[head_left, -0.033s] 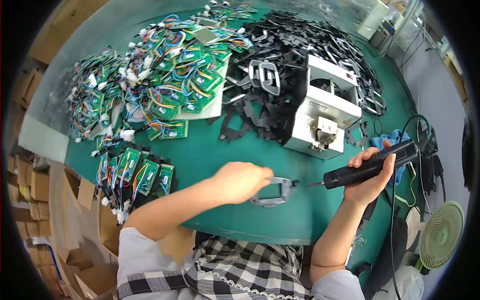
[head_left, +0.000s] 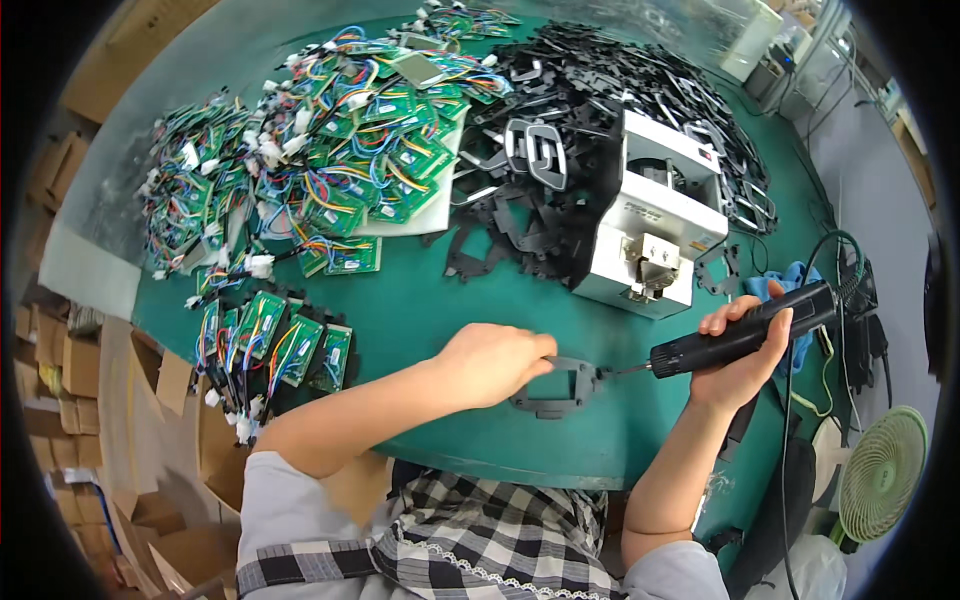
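My left hand (head_left: 495, 365) is closed, its fingertips pinching the upper left edge of a dark plastic frame (head_left: 550, 409) just above the green table. The frame has a large rectangular opening. In my right hand (head_left: 745, 365) is a black electric screwdriver (head_left: 745, 330), its cable running off to the right. The thin bit points left and its tip is at the frame's right edge; whether it touches the frame or a small screw there, I cannot make out.
Behind stands a white and silver bench machine (head_left: 650, 220). Black plastic frames (head_left: 600, 80) are heaped around it. Green circuit boards (head_left: 400, 150) with coloured wires pile up at the left, several more (head_left: 300, 350) nearer. A blue cloth (head_left: 795, 280) and a green fan (head_left: 880, 475) are at right.
The plastic frame has shifted slightly right and turned a little in my left hand, bringing its right edge up to the screwdriver tip. My right hand has hardly moved.
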